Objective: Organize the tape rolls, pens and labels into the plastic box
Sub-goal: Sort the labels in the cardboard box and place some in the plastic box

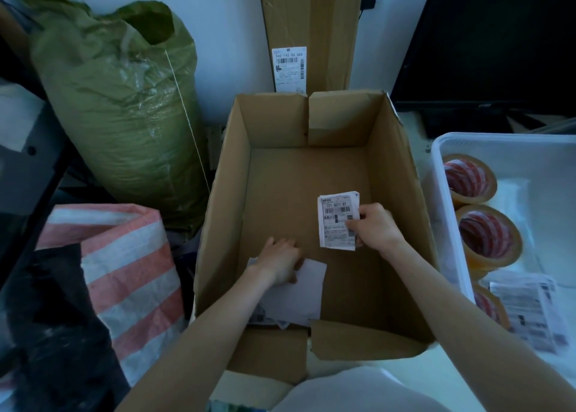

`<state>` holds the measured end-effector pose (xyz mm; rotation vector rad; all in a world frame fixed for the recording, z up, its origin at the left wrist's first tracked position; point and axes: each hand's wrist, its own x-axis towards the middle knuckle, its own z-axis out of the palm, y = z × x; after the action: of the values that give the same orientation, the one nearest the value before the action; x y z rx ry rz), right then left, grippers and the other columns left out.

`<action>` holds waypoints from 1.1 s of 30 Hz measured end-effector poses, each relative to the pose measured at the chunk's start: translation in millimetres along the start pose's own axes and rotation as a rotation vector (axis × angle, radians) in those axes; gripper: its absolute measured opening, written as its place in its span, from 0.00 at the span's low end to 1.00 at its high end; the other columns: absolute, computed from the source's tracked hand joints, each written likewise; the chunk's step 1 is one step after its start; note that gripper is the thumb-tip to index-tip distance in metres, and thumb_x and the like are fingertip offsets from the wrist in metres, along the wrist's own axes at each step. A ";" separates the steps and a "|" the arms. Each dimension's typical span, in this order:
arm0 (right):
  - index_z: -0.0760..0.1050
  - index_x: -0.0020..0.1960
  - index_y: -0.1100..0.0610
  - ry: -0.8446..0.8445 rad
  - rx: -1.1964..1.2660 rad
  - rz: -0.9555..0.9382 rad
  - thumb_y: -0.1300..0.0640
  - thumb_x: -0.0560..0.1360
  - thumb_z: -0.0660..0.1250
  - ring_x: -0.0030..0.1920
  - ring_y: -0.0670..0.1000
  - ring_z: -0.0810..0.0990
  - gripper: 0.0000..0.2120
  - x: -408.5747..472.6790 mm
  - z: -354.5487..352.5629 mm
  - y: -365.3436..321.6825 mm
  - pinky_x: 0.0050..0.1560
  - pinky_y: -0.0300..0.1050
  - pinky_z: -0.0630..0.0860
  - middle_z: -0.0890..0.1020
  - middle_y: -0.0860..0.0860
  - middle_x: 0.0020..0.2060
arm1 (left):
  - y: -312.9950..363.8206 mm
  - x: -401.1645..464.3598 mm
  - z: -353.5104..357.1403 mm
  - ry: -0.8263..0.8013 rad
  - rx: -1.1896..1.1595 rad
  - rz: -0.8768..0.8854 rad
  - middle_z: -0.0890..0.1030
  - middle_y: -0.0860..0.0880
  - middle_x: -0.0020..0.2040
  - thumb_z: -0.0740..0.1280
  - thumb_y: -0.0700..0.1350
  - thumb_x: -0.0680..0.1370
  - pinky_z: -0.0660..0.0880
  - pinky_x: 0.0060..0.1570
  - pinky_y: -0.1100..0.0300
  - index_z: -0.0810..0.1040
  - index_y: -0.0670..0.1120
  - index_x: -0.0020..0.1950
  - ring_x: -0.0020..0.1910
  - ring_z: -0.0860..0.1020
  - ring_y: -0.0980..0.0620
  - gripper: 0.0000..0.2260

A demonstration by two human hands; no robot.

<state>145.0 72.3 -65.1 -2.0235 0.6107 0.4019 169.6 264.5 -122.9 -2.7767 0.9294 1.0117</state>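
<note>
Inside the open brown cardboard box (311, 168), the right hand (375, 226) pinched a printed label stack (338, 221); at 7 o'clock, the left hand (280, 263) rested flat-fingered on loose white labels (299, 296).

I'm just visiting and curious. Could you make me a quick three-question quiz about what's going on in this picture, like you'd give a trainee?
1. True or false: the right hand holds a stack of labels inside the cardboard box.
2. How many tape rolls show in the white plastic box? A) one B) three C) six
3. What does the left hand rest on?

Key
1. True; fingers and thumb pinch the stack's right edge.
2. B; three along its left wall, the nearest partly hidden.
3. Loose white papers at the box's near end.
</note>
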 end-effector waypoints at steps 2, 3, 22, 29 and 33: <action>0.76 0.56 0.59 -0.002 -0.012 0.005 0.62 0.78 0.63 0.52 0.53 0.83 0.08 -0.6 -0.4 -0.1 0.36 0.37 0.79 0.82 0.56 0.55 | -1.4 -0.6 1.4 0.001 -0.053 -0.015 0.63 0.43 0.72 0.72 0.43 0.73 0.61 0.69 0.44 0.71 0.48 0.65 0.71 0.63 0.42 0.21; 0.76 0.56 0.59 -0.001 -0.016 0.005 0.63 0.78 0.63 0.52 0.53 0.83 0.08 -0.7 -0.6 -0.1 0.35 0.36 0.78 0.82 0.56 0.56 | -1.2 -1.1 2.0 0.002 -0.084 -0.023 0.62 0.43 0.73 0.73 0.42 0.72 0.65 0.67 0.46 0.67 0.47 0.69 0.70 0.64 0.42 0.27; 0.75 0.55 0.58 -0.054 0.055 0.091 0.63 0.78 0.62 0.48 0.50 0.83 0.07 2.7 0.0 0.6 0.33 0.36 0.76 0.82 0.55 0.53 | -26.6 -23.3 -51.2 1.125 -0.560 -0.108 0.76 0.53 0.44 0.69 0.41 0.76 0.70 0.39 0.71 0.80 0.46 0.52 0.38 0.72 0.62 0.06; 0.78 0.54 0.62 -0.163 0.665 0.197 0.62 0.77 0.65 0.27 0.46 0.71 0.07 4.0 -6.4 -2.8 0.26 0.36 0.67 0.83 0.56 0.39 | -16.5 -16.7 -35.1 1.148 -0.517 0.191 0.76 0.50 0.42 0.69 0.41 0.74 0.74 0.35 0.66 0.83 0.41 0.52 0.38 0.74 0.57 0.08; 0.79 0.54 0.60 -0.172 0.786 0.146 0.61 0.77 0.65 0.28 0.45 0.69 0.07 2.3 -10.1 -3.8 0.27 0.36 0.65 0.83 0.56 0.43 | -14.0 -11.9 -27.6 1.087 -0.448 0.204 0.76 0.46 0.46 0.73 0.35 0.72 0.81 0.38 0.64 0.84 0.40 0.51 0.46 0.75 0.57 0.09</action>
<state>149.4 64.5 -58.6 -1.1886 0.6767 0.3441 185.9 275.8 -96.4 -3.6608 1.1447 -0.5096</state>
